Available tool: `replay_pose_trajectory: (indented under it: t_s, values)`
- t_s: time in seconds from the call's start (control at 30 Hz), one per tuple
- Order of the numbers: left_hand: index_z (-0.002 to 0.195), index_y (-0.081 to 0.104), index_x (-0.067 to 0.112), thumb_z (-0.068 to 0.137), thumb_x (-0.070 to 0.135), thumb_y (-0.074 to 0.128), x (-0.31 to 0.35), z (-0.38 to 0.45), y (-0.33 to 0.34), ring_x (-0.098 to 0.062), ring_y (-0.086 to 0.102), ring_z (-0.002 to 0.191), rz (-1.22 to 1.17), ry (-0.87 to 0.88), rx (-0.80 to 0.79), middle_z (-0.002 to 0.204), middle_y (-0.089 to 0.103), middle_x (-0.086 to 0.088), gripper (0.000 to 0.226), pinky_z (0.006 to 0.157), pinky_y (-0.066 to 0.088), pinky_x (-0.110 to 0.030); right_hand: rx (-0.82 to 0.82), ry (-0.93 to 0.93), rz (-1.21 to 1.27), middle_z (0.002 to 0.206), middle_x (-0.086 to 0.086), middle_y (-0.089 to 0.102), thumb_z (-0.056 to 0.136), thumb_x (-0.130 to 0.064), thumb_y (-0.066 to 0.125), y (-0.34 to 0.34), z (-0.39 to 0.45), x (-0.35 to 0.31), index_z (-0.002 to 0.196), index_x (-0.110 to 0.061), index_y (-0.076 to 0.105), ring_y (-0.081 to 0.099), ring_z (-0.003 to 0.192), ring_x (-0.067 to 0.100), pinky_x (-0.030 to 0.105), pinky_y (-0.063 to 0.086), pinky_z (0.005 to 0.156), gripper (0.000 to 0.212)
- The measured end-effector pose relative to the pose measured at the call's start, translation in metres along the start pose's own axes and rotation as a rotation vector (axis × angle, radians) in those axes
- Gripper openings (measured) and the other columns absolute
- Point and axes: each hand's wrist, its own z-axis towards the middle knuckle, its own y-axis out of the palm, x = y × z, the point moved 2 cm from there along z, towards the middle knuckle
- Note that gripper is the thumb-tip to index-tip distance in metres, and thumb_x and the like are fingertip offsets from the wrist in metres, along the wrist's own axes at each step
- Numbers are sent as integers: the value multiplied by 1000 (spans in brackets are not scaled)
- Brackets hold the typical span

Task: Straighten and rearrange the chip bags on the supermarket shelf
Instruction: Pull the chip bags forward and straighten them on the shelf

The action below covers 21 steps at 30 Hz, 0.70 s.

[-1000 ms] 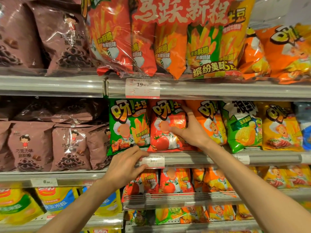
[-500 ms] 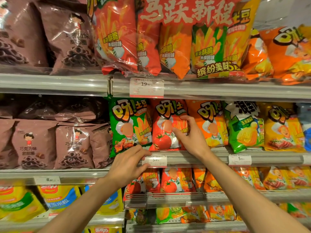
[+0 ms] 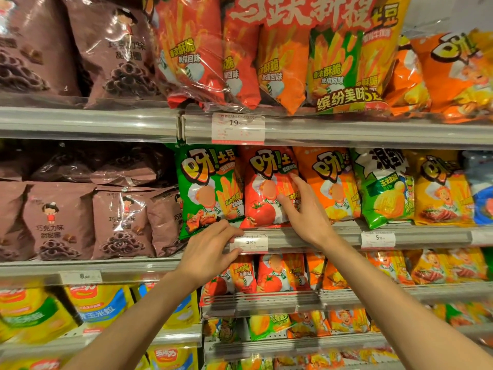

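Red chip bag (image 3: 262, 186): glossy, tomato print low on the front, yellow-and-black logo at top, cartoon figure at centre. Stands upright on the middle shelf (image 3: 333, 235), between a green chip bag (image 3: 210, 188) on its left and an orange chip bag (image 3: 329, 182) on its right, touching both.

Right hand (image 3: 304, 209): laid against the red bag's right edge, forefinger stretched up to the logo, thumb across the lower front, remaining fingers tucked at the seam with the orange bag. Whether they curl behind the bag: cannot tell.

Left hand (image 3: 210, 248): at the shelf lip, fingers and thumb closed on the left end of the price tag (image 3: 249, 243), just below the green bag's bottom corner.

Hidden or unclear: red bag's right lower part covered by the right hand; its base cut by the shelf lip. Green bag's lower corner partly behind the left hand. Printed faces blurred. Price tag digits only partly legible. Top-shelf multipack (image 3: 280, 49) cropped at the frame's upper edge. Brown snack bags (image 3: 88, 220) at left dim, upper ones in shadow.
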Motion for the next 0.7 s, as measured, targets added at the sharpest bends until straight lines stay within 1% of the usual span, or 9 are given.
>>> replay_pose_trajectory:
  t_s: [0.03, 0.1, 0.17, 0.27, 0.33, 0.4, 0.5, 0.6, 0.7]
  values:
    - [122, 65, 26, 89, 38, 70, 0, -1, 1, -10, 56, 93, -13, -4, -3, 99, 54, 13, 35, 67, 48, -28, 9, -3, 1, 164, -2, 28, 102, -48, 50, 1, -5, 0, 159, -22, 23, 28, 149, 13, 24, 24, 113, 68]
    - [126, 63, 23, 91, 39, 67, 0, -4, 5, -12, 55, 97, -41, -15, -1, 105, 55, 10, 39, 73, 48, -31, 28, -6, -23, 166, -2, 24, 102, -51, 48, 2, -19, 0, 160, -23, 19, 23, 152, 13, 32, 25, 120, 71]
    - [127, 63, 19, 90, 37, 67, 0, -10, 9, -16, 54, 99, -60, -8, 21, 106, 56, 5, 41, 77, 47, -34, 27, 8, -68, 168, -2, 20, 102, -54, 46, 5, -37, 3, 160, -25, 17, 17, 154, 13, 38, 22, 124, 72]
    - [127, 64, 13, 89, 36, 67, 6, -23, 18, -22, 54, 101, -88, 3, 127, 108, 57, -3, 45, 83, 49, -38, 11, 15, -142, 169, -2, 16, 103, -50, 47, 9, -74, 11, 160, -27, 19, 9, 156, 10, 38, 15, 126, 68]
    - [134, 60, 17, 90, 43, 58, 12, -33, 23, -21, 51, 109, -129, -89, 139, 117, 56, -3, 51, 91, 47, -37, 3, 12, -190, 169, -2, 15, 102, -47, 50, 11, -101, 18, 159, -25, 25, 7, 156, 11, 33, 11, 126, 66]
    - [141, 54, 21, 92, 46, 54, 21, -45, 29, -21, 47, 117, -169, -147, 114, 128, 52, -4, 55, 96, 46, -39, -14, 35, -211, 169, -3, 15, 101, -49, 51, 11, -127, 28, 157, -23, 29, 8, 155, 10, 30, 12, 124, 65]
    - [147, 47, 22, 95, 50, 52, 38, -64, 42, -22, 45, 126, -238, -163, 81, 140, 45, -2, 59, 99, 48, -45, -55, 137, -185, 168, -7, 18, 99, -59, 45, 8, -162, 48, 159, -27, 25, 10, 154, 5, 31, 16, 124, 71]
    - [149, 41, 28, 95, 57, 48, 57, -77, 56, -20, 43, 135, -262, -255, 31, 144, 43, 2, 62, 104, 46, -45, -62, 222, -212, 165, -6, 26, 99, -65, 40, -3, -190, 76, 158, -28, 27, 19, 153, 10, 40, 23, 124, 71]
    - [147, 45, 24, 95, 58, 45, 83, -84, 70, -17, 44, 133, -241, -293, 13, 143, 46, 1, 62, 105, 45, -40, -50, 293, -192, 159, -5, 36, 99, -60, 42, -25, -208, 110, 154, -28, 36, 28, 148, 13, 37, 26, 120, 64]
